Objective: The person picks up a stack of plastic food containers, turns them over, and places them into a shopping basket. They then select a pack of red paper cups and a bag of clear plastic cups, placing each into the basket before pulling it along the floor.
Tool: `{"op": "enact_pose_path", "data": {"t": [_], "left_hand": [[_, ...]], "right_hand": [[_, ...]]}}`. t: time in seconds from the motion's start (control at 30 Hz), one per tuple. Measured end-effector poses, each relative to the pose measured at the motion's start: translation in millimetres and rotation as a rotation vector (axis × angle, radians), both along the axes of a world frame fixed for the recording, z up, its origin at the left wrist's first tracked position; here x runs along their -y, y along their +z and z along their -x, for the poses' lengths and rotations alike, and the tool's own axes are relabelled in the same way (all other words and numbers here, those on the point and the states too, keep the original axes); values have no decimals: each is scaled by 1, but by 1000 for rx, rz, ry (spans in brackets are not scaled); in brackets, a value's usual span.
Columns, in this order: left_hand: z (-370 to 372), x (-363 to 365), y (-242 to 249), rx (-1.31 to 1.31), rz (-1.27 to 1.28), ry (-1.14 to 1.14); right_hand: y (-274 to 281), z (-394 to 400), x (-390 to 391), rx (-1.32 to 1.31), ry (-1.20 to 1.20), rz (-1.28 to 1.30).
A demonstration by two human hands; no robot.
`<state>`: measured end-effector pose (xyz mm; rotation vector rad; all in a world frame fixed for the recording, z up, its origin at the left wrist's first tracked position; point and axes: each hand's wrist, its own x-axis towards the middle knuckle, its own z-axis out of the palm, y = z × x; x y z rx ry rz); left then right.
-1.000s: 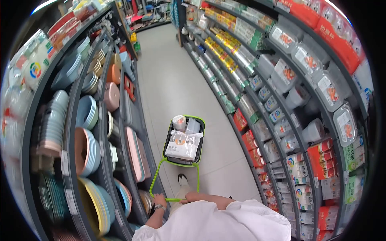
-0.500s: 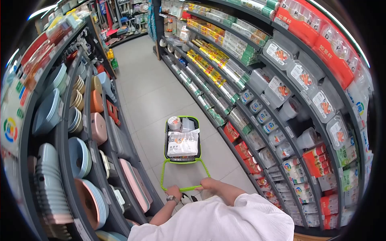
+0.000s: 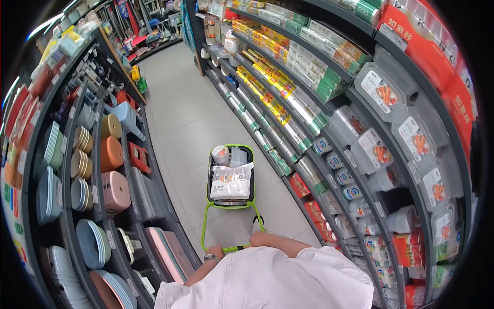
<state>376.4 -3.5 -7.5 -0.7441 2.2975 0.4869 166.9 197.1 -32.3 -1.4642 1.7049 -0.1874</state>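
Note:
My left hand [image 3: 215, 251], with a watch on its wrist, is closed around the bright green handle [image 3: 204, 224] of a pull-along shopping basket. Gripping the right side of the same handle is my right hand [image 3: 260, 239]. Beyond my hands the dark shopping basket [image 3: 209, 177] with a green rim is on the floor. A white plastic pack [image 3: 231, 181] with "DKNG"-like lettering lies on top inside it. Behind that pack sit a round container [image 3: 221, 153] and a clear plastic container [image 3: 238, 156]. What lies under them is mostly hidden.
The tiled aisle floor [image 3: 172, 118] runs ahead between two shelf rows. Bowls [image 3: 93, 243], bins and a pink container [image 3: 115, 191] fill the left shelves. Boxed wraps [image 3: 303, 61] and plastic food boxes [image 3: 380, 91] line the right. Cleaning tools [image 3: 149, 26] stand at the far end.
The basket, my hands and I have moved forward along the aisle, so the shelves on both sides slide back past me. A shoe now shows beside the handle. Both hands keep their grip.

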Motion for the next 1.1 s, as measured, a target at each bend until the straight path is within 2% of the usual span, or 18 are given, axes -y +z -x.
{"op": "enact_pose_path", "data": {"t": [0.1,0.13,0.17,0.27,0.33,0.37,0.43,0.47,0.53,0.63,0.73,0.87,1.03,1.1], "left_hand": [[50,1,-9,28,-41,83],[69,4,-6,20,-108,29],[94,6,10,18,-180,-21],[141,-1,0,-27,-154,55],[171,2,-3,-280,-126,-14],[185,6,-2,-276,-130,-7],[206,14,0,-523,-106,-26],[215,21,-2,-506,-115,-15],[238,39,-14,-505,-157,17],[275,69,-4,-476,-236,23],[303,101,-20,-510,-367,11],[347,152,-38,-621,-428,-158],[417,234,22,-600,-525,-220],[442,258,10,-639,-533,-228]], "right_hand": [[-10,50,10,-32,44,25],[-7,74,14,-75,96,-9],[0,96,14,-114,98,-18],[15,166,15,-88,26,49],[15,207,25,-139,28,8],[13,226,32,-134,34,3],[7,255,43,-165,22,-25],[7,265,50,-147,30,-35],[10,288,67,-222,-16,-116],[17,321,86,-186,-49,-135],[32,343,103,-314,-56,-110],[43,368,130,-315,-132,-51],[65,415,181,-268,-334,-35],[76,435,197,-274,-457,59]]}}
